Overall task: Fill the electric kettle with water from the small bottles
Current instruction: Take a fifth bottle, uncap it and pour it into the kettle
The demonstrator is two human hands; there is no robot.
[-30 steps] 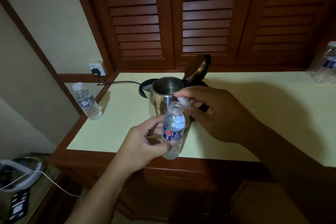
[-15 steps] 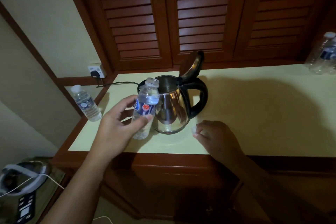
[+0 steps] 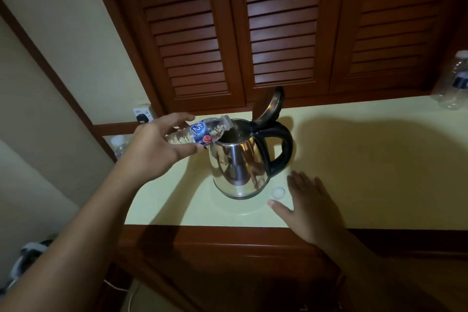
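Note:
A steel electric kettle (image 3: 238, 167) with a black handle stands on the pale counter (image 3: 354, 172), its lid (image 3: 268, 105) hinged up. My left hand (image 3: 154, 149) grips a small uncapped water bottle (image 3: 200, 132) tipped on its side, its mouth over the kettle's opening. My right hand (image 3: 309, 205) lies flat on the counter, fingers spread, holding nothing. The bottle's white cap (image 3: 277, 192) rests on the counter just left of that hand, by the kettle's base.
Another small capped bottle (image 3: 119, 144) stands on the lower ledge at the left, partly behind my left hand. Clear bottles (image 3: 455, 83) sit at the far right. A wall socket with a plug (image 3: 143, 115) is behind; louvred wooden doors back the counter.
My left hand lifted the bottle and tipped it over the kettle's opening. My right hand let go of the cap on the counter and flattened beside it.

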